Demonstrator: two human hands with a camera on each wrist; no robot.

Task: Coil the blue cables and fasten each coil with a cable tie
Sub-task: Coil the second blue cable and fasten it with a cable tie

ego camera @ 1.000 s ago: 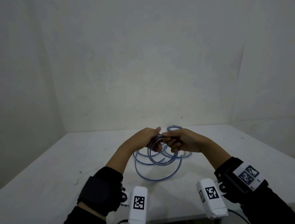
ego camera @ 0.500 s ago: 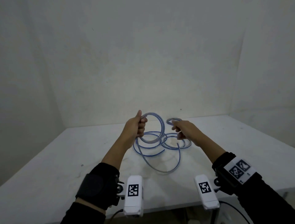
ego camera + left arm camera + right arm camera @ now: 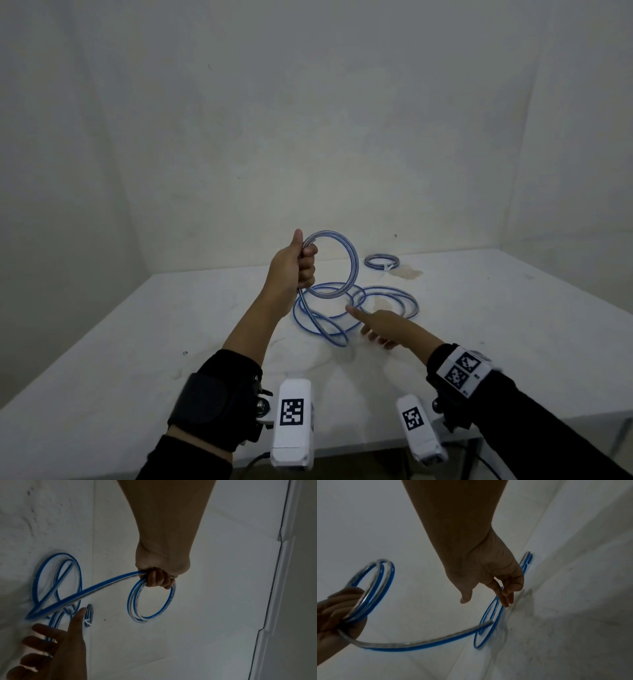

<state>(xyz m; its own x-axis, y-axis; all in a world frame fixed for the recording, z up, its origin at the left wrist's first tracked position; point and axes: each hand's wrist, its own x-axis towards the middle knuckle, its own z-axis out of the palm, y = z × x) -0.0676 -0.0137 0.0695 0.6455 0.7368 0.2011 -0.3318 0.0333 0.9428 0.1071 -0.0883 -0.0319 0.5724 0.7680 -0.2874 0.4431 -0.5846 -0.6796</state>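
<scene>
My left hand (image 3: 303, 265) is raised above the table and grips a small coil of two turns of blue cable (image 3: 354, 270), which stands upright. The rest of that cable (image 3: 297, 313) trails down from my fist into loose loops on the table. My right hand (image 3: 371, 325) is low over the table beside those loops, fingers straight, holding nothing. In the left wrist view my fingers (image 3: 157, 580) curl round the coil (image 3: 133, 601). The right wrist view has my right hand (image 3: 498, 588) stretched out just above the loops (image 3: 481, 635).
A finished coil (image 3: 381, 262) with a white cable tie (image 3: 388, 267) lies at the back of the white table (image 3: 137, 359). More loose blue loops (image 3: 414, 305) lie to the right of my right hand. Walls close in behind and on both sides.
Both hands were together on the coil. My left hand lifted the coil up and left; my right hand let go and dropped toward the loose loops.
</scene>
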